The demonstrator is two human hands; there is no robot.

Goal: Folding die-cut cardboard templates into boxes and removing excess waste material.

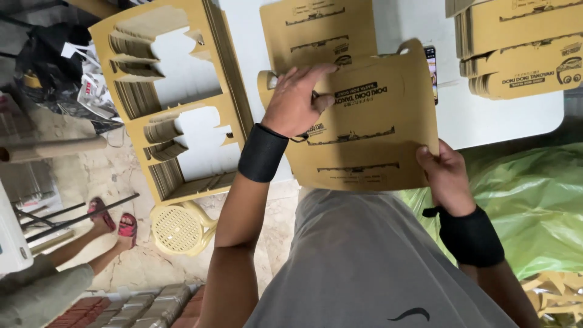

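- Head view, looking down over the person's chest: both hands hold one flat die-cut cardboard blank (370, 121), tan with dark print, raised just above the near edge of the white surface (504, 115).
- Left hand (296, 100) lies on top of the blank near its upper left corner; fingers (316, 71) spread across the face, thumb bent toward the sheet's printed middle. Black wristband below it.
- Right hand (446, 173) takes the lower right corner; thumb on the face, the other fingers hidden behind, so it reads as a pinch on the edge. Black wristband here too.
- Blank tilts a little, upper right tab rounded. Judged light, thin and fairly stiff; likely to flex or crease if taken by one corner alone. Edges and opposite corners look the best places to hold; slots and tabs look easy to tear.
- A second flat blank (316, 27) lies on the surface beyond the held one; a phone (432, 67) peeks out just right of the held sheet's top.
- Stacks of the same blanks (522, 48) sit at the surface's far right.
- Left: a thick stack of leftover cardboard frames (225, 91) with cut-out windows, resting over a yellow plastic stool (179, 228).
- Lower left: another person's sandalled feet (112, 222) on the stone floor.
- Right: green plastic sheeting (534, 206) beside the person.
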